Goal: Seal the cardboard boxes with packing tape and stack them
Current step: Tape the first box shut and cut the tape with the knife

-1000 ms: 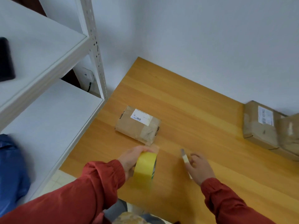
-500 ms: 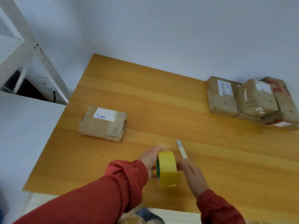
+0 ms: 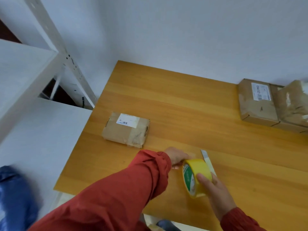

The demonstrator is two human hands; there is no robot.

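Yellow packing tape roll (image 3: 198, 174), upright on its rim, is held by both hands. The right hand (image 3: 215, 185) grips its near side. The left hand (image 3: 176, 158) curls at its far-left side, probably pinching the loose end. I judge the roll light and stiff with a slippery face, so it is best held through the core. A box cutter (image 3: 206, 158) lies just beyond it. The small cardboard box (image 3: 126, 129) lies far left, near the worktop (image 3: 183, 100) edge. More boxes (image 3: 256, 100) sit far right, with open wood between.
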